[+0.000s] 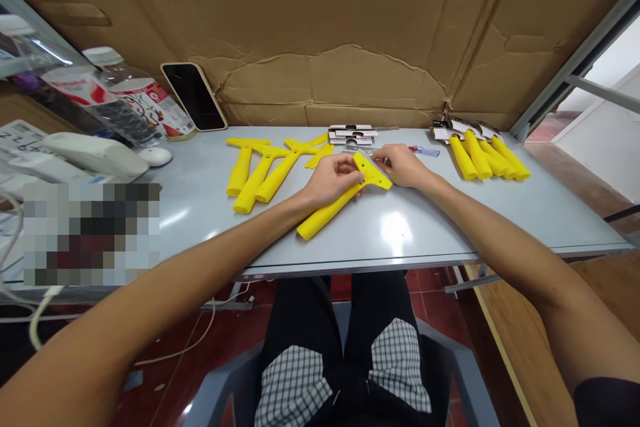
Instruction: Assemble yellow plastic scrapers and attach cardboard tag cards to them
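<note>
My left hand is wrapped round the neck of a yellow scraper-like tool, whose round handle points down and left over the grey table. My right hand is closed at the upper right edge of its head, fingertips pinched by a thin clear strip; exactly what they grip is too small to tell. Left of my hands lie several more yellow tools. Behind my hands are stacked black-and-white cards and a screwdriver with a clear handle.
Several yellow tools with cards lie at the right. A phone leans on the cardboard wall. Bottles, a white mouse and white devices stand or lie at the left. The table's front edge is near my lap.
</note>
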The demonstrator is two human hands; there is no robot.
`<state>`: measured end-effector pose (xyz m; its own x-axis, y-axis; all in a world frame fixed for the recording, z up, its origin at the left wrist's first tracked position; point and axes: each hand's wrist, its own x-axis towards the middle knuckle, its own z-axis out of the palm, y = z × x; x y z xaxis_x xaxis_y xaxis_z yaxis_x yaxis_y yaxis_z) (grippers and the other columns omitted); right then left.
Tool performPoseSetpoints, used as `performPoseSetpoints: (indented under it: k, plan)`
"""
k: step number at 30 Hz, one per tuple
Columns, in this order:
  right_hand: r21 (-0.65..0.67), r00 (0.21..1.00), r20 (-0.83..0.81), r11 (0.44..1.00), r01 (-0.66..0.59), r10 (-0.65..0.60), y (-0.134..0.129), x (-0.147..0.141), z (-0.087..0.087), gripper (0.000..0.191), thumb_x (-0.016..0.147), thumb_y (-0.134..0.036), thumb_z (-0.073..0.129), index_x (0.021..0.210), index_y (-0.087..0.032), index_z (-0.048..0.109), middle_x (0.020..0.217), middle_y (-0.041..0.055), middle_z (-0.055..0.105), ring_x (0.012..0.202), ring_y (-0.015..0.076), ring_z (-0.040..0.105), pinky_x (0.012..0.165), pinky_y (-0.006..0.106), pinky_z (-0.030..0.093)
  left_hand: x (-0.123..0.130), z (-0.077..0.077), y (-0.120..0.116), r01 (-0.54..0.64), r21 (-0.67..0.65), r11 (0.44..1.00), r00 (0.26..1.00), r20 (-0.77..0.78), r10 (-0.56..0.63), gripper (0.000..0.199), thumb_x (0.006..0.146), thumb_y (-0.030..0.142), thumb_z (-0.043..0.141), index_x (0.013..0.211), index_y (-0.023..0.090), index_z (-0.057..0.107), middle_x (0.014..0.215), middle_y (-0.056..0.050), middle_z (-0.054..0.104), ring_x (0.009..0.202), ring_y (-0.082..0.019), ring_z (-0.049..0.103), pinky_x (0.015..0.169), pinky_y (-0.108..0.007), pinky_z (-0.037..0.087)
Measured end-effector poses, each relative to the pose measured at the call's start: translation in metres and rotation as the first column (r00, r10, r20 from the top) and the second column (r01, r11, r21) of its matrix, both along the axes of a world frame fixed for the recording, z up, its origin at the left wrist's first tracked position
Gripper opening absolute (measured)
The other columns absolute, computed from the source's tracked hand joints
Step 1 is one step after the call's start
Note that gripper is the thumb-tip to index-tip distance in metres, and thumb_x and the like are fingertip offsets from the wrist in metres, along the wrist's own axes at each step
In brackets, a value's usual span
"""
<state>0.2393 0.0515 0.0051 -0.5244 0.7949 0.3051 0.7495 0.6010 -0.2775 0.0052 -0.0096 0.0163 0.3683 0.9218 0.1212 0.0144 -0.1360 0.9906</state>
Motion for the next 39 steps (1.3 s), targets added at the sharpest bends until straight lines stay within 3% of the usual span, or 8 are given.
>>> performPoseSetpoints:
  k: [6,16,21,26,30,35,39]
  plan:
    - [0.019,0.999,0.022,0.999,-0.042,0.042,0.001,0.002,0.0,0.039,0.101,-0.014,0.06,0.127,-0.021,0.089,0.104,0.0097,0.081,0.092,0.0254,0.069,0.081,0.032,0.041,0.003,0.002,-0.004,0.007,-0.005,1.0,1.0,0.014,-0.007,0.02,0.074,0.022,0.082,0.087,0.018,0.067,0.073,-0.004,0.079,0.058,-0.019,0.073,0.056,-0.03,0.061]
    - [-0.046,0.999,-0.001,0.998,-0.036,0.036,0.005,0.006,0.005,0.026,0.09,-0.004,0.065,0.097,-0.017,0.086,0.097,0.0103,0.082,0.083,0.0244,0.066,0.08,0.033,0.045,0.003,0.004,-0.002,-0.082,-0.037,0.996,0.995,0.059,0.084,0.019,0.075,0.017,0.084,0.087,0.017,0.069,0.074,-0.004,0.078,0.058,-0.018,0.074,0.056,-0.028,0.061]
    - [-0.03,0.999,0.013,0.999,0.036,-0.035,0.007,0.012,0.011,0.022,0.084,-0.003,0.064,0.088,-0.018,0.08,0.091,0.0101,0.08,0.082,0.0261,0.064,0.079,0.035,0.044,0.004,0.007,-0.003,-0.189,-0.168,0.967,0.947,0.231,0.225,0.019,0.086,0.016,0.085,0.102,0.014,0.074,0.09,-0.007,0.083,0.075,-0.018,0.08,0.074,-0.029,0.068]
    - [0.029,0.97,-0.22,0.994,0.109,-0.1,0.013,0.019,0.015,0.015,0.093,-0.013,0.062,0.093,-0.019,0.076,0.092,0.009,0.081,0.081,0.0244,0.066,0.084,0.038,0.049,0.005,0.006,-0.001,-0.122,-0.306,0.944,0.92,0.323,0.223,0.019,0.09,0.009,0.084,0.106,0.012,0.075,0.093,-0.009,0.083,0.079,-0.017,0.081,0.082,-0.03,0.07]
    - [-0.018,0.865,-0.474,0.984,0.175,-0.162,0.015,0.018,0.017,0.009,0.097,-0.024,0.066,0.092,-0.02,0.073,0.093,0.0084,0.08,0.082,0.0227,0.067,0.082,0.038,0.053,0.005,0.005,-0.002,-0.048,-0.374,0.926,0.94,0.297,0.169,0.014,0.09,0.006,0.084,0.101,0.011,0.076,0.097,-0.011,0.083,0.082,-0.017,0.082,0.082,-0.03,0.07]
    - [-0.156,0.732,-0.668,0.987,0.039,-0.134,0.004,0.006,0.021,0.016,0.092,-0.033,0.075,0.101,-0.021,0.078,0.098,0.008,0.08,0.087,0.0222,0.07,0.079,0.037,0.059,0.005,0.006,-0.004,-0.049,-0.367,0.929,0.951,0.267,0.155,0.009,0.093,0.006,0.082,0.098,0.011,0.076,0.094,-0.011,0.082,0.081,-0.018,0.082,0.082,-0.03,0.07]
    - [-0.177,0.753,-0.653,0.983,-0.047,-0.082,-0.011,-0.005,0.025,0.026,0.09,-0.043,0.08,0.105,-0.022,0.085,0.109,0.0103,0.084,0.098,0.0263,0.074,0.083,0.04,0.063,0.005,0.005,-0.005,-0.058,-0.347,0.936,0.955,0.254,0.153,0.014,0.09,0.008,0.085,0.099,0.012,0.074,0.092,-0.01,0.082,0.079,-0.018,0.081,0.083,-0.032,0.069]
